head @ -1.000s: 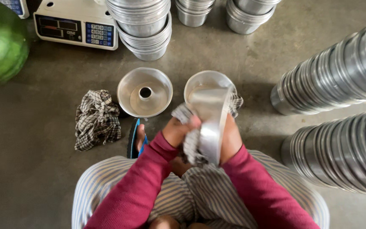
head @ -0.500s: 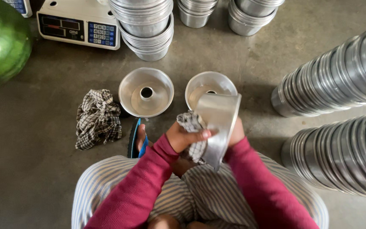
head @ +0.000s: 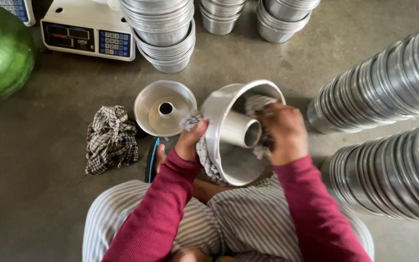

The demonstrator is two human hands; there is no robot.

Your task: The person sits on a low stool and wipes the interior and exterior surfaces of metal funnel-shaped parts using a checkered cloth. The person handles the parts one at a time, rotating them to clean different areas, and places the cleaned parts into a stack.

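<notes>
I hold a shiny metal tube cake pan (head: 233, 160) tilted on its side over my lap, its open mouth and centre tube facing up at me. My left hand (head: 188, 140) grips the pan's left rim through a checked rag (head: 204, 157). My right hand (head: 285, 132) is inside the pan at its right wall, closed on a second piece of checked cloth (head: 257, 104). Another tube pan (head: 147, 104) sits upright on the floor just left of the held one.
A crumpled checked cloth (head: 111, 139) lies on the concrete floor at left. A digital scale (head: 88, 35) and a green watermelon (head: 1, 51) sit at top left. Stacks of metal pans stand at the top (head: 163, 29) and lie along the right (head: 389, 82).
The pan has turned from edge-on to mouth-up, showing its inside. My right hand has moved from behind the pan into it with a cloth.
</notes>
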